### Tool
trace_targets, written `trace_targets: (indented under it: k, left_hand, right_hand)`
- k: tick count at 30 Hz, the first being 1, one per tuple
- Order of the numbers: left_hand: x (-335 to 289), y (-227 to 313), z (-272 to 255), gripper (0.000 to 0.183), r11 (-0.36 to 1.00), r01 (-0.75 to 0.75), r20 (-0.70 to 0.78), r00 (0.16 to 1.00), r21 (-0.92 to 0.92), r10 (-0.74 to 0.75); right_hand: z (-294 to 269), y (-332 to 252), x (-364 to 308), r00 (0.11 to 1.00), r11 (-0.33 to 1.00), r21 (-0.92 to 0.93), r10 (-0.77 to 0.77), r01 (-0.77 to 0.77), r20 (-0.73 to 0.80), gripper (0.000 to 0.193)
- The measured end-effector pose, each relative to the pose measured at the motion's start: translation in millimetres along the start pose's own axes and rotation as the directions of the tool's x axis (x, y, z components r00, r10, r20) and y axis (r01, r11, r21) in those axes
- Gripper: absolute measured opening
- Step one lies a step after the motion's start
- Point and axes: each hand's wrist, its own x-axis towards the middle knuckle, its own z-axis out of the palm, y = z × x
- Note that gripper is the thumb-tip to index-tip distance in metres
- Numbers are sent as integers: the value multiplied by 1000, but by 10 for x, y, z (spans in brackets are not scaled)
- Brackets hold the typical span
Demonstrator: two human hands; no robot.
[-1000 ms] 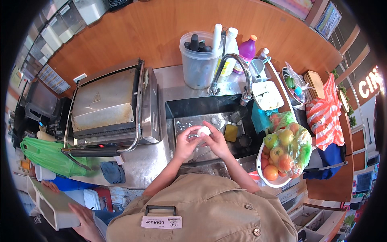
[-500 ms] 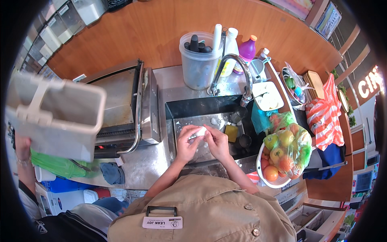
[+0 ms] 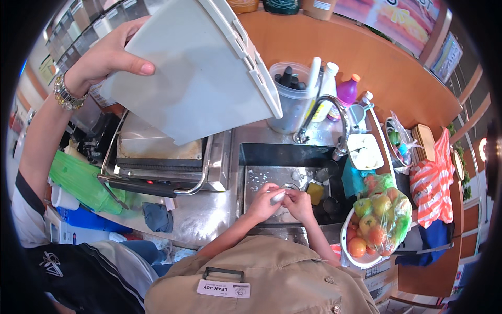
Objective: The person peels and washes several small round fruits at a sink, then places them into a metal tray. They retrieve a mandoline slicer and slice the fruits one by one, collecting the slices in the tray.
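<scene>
Over the sink (image 3: 256, 213), my left hand (image 3: 265, 201) is closed around a smooth white egg (image 3: 277, 197). My right hand (image 3: 300, 205) is closed too, its fingertips pressed against the egg's right side. White shell-like bits are scattered over the sink floor beyond my hands. Just past my fingers shows a round metal rim (image 3: 291, 186), partly hidden. A yellow sponge (image 3: 315, 192) and dark cups (image 3: 330, 204) lie in the sink to the right. A white container (image 3: 364, 153) by the sink's far right corner holds several pale rounded pieces.
A co-worker's hand (image 3: 112, 60) holds a large grey bin (image 3: 193, 78) over the grill press (image 3: 157, 180) at left. The faucet (image 3: 342, 123) arches above the sink. Bagged fruit in a white basket (image 3: 349, 251) stands close on my right; bottles (image 3: 347, 90) stand behind.
The co-worker's bin has swung up and rightward, tilting over the grill. My view has shifted left. My hands remain together at the egg, with the fingers repositioned.
</scene>
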Motion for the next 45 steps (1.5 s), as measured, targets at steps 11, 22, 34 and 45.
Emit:
trace_targets:
  k: [11,22,34,45]
  left_hand:
    - [-63,-63,44,43,989,114,139,982,94,-126]
    - [-51,-145,10,42,990,88,131,986,108,-102]
    - [103,-260,-103,40,981,24,43,999,192,-33]
    - [69,-550,32,45,962,-29,-25,999,270,37]
  right_hand:
    - [8,361,-45,993,994,70,75,-81,92,25]
    - [63,432,-11,999,981,195,-17,9,39,28]
    - [-31,327,143,978,987,157,0,-33,207,24]
    - [39,230,116,989,991,123,-60,44,132,28]
